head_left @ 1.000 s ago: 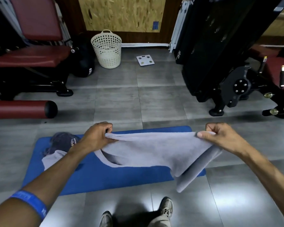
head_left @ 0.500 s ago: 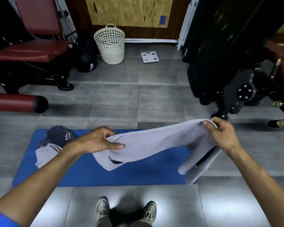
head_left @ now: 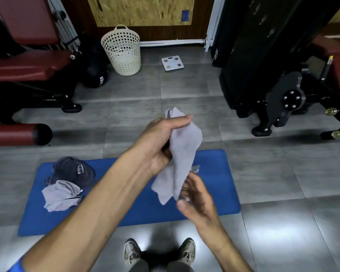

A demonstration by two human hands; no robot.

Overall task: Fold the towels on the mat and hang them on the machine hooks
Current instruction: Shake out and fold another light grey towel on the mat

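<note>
The left hand (head_left: 161,142) is closed round the top of a grey towel (head_left: 182,154), thumb across its upper end, holding it up in the air above the blue mat (head_left: 214,173) so that it hangs down in a narrow bunch. The right hand (head_left: 194,201), lower down and blurred, has its fingers loosely curled against the towel's dangling end; I cannot tell whether it actually grips. On the left part of the mat a second grey towel (head_left: 61,195) lies crumpled, touching a dark cap (head_left: 75,170), with a black machine (head_left: 263,55) standing on the tiled floor (head_left: 126,107) beyond.
</note>
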